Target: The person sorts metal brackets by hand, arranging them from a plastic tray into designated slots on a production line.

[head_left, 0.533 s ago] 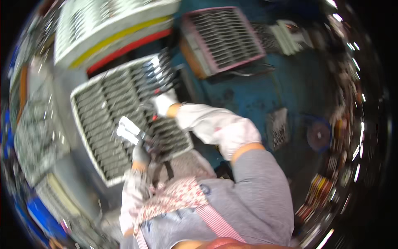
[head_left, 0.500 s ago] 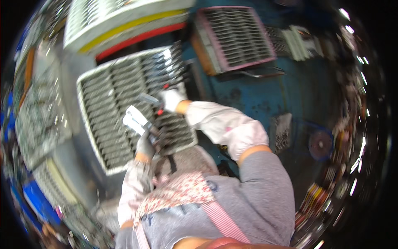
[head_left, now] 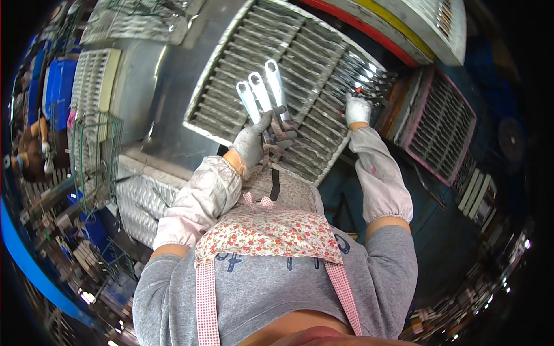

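My left hand [head_left: 251, 145], in a grey glove, is closed around a fan of shiny metal handles [head_left: 259, 92]. Three rounded ends, each with an oval hole, stick up past the thumb. The handles' lower parts are hidden by the glove, and the dark shapes beside the palm are hard to make out. My right hand [head_left: 358, 111], in a white glove with red at a fingertip, reaches to a pile of shiny metal pieces [head_left: 365, 70]. Its fingers are partly hidden there. Both hands are over a white-rimmed tray [head_left: 203, 132] lined with rows of metal pieces.
A pink-rimmed crate [head_left: 441, 124] of slatted rows stands to the right. Stacked white, yellow and red trays [head_left: 398, 26] rise at the far right. On the left are a metal tabletop [head_left: 138, 86], a green wire basket [head_left: 95, 164] and another person [head_left: 30, 147].
The view has turned, so the tray sits farther right and tilted. My right hand has moved away from my left, over to the pile. Three handles now show fanned in my left hand.
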{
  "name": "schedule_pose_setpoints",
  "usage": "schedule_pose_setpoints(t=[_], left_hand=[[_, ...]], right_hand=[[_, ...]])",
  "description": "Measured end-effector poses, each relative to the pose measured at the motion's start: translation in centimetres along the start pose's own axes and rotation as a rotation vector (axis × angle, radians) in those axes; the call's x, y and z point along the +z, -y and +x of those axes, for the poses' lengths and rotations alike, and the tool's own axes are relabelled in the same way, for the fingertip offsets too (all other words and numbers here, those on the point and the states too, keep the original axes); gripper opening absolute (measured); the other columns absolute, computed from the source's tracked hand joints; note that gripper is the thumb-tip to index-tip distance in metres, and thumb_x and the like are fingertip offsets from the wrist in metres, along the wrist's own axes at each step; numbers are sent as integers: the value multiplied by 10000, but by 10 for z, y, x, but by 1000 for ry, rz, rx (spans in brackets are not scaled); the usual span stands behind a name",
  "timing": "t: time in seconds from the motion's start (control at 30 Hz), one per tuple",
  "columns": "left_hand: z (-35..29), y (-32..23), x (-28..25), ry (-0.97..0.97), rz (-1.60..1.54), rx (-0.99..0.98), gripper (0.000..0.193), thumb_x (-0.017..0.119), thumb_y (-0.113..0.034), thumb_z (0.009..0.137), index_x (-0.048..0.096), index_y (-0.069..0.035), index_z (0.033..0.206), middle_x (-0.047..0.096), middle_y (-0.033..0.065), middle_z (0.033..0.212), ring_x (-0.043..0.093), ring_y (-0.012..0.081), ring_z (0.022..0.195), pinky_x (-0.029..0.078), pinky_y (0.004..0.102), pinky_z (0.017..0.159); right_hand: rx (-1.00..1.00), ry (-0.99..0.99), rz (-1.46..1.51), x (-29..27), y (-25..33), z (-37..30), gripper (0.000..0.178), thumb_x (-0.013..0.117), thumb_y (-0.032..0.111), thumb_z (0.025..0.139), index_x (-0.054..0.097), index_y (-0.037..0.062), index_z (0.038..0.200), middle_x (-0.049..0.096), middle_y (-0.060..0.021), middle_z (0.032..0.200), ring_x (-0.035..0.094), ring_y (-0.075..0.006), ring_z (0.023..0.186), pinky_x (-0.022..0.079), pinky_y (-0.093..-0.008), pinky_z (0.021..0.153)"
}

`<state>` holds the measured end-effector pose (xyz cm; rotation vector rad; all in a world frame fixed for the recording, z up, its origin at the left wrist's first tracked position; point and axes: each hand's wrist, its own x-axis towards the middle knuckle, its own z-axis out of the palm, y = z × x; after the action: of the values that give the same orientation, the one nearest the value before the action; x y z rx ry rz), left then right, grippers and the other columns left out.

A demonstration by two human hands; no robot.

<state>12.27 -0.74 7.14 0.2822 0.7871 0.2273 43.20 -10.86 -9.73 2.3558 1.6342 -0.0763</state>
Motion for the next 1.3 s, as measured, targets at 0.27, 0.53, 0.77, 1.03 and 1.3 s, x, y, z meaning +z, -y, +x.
schedule_pose_setpoints(t=[0.27,0.53,0.77,1.03,1.3], left_hand=[[-53,-24,-10,80,-176,82,649,490,-525,909,349,-105,1383,561,236,1170,593,397,1058,537,481,843],[-101,-60,-30,98,-181,288,886,482,-721,783,376,-53,1355,519,226,1229,568,484,1036,500,566,846],[-133,-77,-49,174,-112,450,640,445,-510,935,380,-30,1354,537,201,1236,564,423,1089,503,541,870],[-183,-71,-68,-176,676,1117,245,695,-26,772,665,-44,1014,648,179,1097,666,266,925,559,341,776],[-208,-94,-68,-86,1483,1668,297,709,-69,637,654,-95,928,646,179,1077,667,297,839,540,331,687]], right_hand=[[64,331,57,-25,11,20,213,510,175,881,655,77,1005,689,-159,928,676,-322,856,537,-461,715],[-65,425,960,-148,50,-13,374,718,159,741,631,46,1086,680,-105,900,658,-228,804,513,-339,731],[-84,146,1430,-256,141,-50,332,751,57,737,658,15,1053,672,-48,896,618,-90,781,499,-241,698],[-929,-535,1460,-303,180,-74,306,723,-50,693,589,13,961,671,-197,1013,662,-311,954,545,-368,801],[-1171,-654,1123,-322,186,-75,410,698,4,615,560,51,999,645,-173,1042,628,-354,1000,542,-391,798]])
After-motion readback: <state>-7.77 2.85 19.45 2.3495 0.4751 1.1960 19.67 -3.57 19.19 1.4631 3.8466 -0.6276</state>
